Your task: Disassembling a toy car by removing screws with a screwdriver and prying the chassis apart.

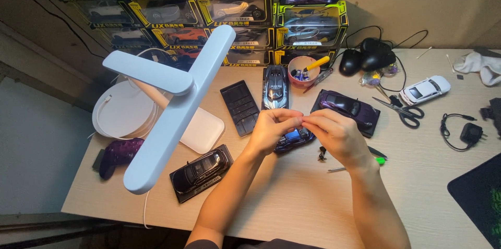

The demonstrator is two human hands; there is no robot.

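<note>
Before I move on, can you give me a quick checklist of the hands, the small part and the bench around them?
1. Both hands in view: ok. Left hand and right hand meet at the fingertips above the table.
2. Part pinched between them: cannot tell, it is too small to see.
3. Blue car body below the hands: ok, it lies on the table, partly hidden.
4. Screwdriver within reach: ok, beside the right wrist.
5. Scissors clear of the hands: ok, off to the right.
6. Lamp blocking the view: ok, it stands to the left.
</note>
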